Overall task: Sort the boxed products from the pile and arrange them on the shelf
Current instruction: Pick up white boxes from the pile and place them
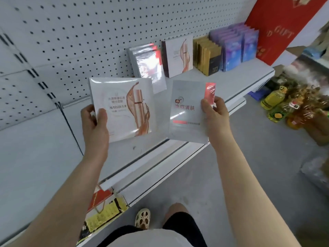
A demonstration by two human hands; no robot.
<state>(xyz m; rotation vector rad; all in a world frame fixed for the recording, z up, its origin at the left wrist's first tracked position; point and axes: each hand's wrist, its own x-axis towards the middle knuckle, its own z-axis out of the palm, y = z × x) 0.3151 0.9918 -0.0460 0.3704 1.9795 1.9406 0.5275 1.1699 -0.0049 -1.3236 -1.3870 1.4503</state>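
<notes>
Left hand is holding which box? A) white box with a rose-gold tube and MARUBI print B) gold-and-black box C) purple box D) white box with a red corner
A: the left hand grips the white MARUBI box; the red-cornered box is in the right hand.

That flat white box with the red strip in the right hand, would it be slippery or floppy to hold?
The flat white box with the red strip looks shrink-wrapped and glossy, so probably somewhat slippery. It stays flat while the right hand holds only one edge, so likely stiff and light. Being thin, it would probably tip easily stood upright.
</notes>
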